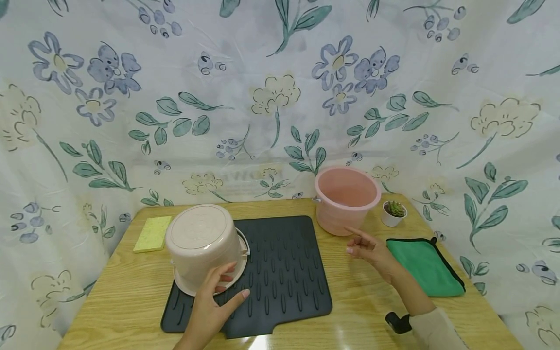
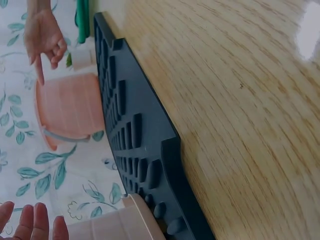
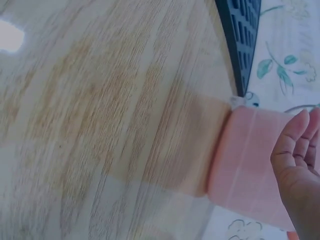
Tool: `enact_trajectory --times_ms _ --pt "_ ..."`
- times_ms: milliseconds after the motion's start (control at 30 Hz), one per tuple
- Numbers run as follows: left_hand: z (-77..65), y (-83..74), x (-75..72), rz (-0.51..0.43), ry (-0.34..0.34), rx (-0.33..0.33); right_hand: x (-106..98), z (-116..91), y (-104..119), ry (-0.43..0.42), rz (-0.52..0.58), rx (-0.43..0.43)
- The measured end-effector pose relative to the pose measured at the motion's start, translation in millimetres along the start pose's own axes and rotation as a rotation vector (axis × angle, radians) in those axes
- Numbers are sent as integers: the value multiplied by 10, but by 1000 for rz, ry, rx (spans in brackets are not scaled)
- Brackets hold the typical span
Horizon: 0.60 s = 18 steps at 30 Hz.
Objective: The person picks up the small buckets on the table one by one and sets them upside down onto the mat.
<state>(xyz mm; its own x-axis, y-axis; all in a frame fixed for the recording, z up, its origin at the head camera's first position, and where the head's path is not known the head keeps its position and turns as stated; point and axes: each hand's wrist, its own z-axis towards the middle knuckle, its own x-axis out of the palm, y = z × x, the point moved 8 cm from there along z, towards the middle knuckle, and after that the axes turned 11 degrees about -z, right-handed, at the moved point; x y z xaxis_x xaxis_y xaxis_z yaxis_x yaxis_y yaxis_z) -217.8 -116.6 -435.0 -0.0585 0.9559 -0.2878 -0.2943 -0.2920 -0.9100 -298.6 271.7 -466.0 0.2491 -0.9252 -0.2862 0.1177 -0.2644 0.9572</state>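
Note:
A beige bucket [image 1: 201, 243] stands upside down on the left part of a dark ridged mat [image 1: 284, 262]. My left hand [image 1: 214, 301] is just in front of it, thumb spread from loosely bent fingers, holding nothing. Its fingertips [image 2: 37, 225] show beside the beige bucket [image 2: 115, 225] in the left wrist view; whether they touch it I cannot tell. A pink bucket [image 1: 345, 199] sits upright to the right of the mat. Near its front is my right hand [image 1: 372, 250], index finger extended and the others loosely bent, with nothing in its grasp. Contact with the pink bucket is unclear.
At the left lies a yellow sponge cloth [image 1: 152, 234]. A small potted succulent [image 1: 393, 213] stands right of the pink bucket, and a folded green cloth [image 1: 426, 267] with black edging lies near the table's right edge. A floral curtain [image 1: 271, 97] hangs behind.

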Motion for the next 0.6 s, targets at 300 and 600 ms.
enact_trajectory --times_ms 300,600 --pt "-11 30 -7 -10 8 -36 -181 -29 30 -78 42 -22" --pt "-17 55 -1 -17 14 -56 -395 -83 13 -156 82 11"
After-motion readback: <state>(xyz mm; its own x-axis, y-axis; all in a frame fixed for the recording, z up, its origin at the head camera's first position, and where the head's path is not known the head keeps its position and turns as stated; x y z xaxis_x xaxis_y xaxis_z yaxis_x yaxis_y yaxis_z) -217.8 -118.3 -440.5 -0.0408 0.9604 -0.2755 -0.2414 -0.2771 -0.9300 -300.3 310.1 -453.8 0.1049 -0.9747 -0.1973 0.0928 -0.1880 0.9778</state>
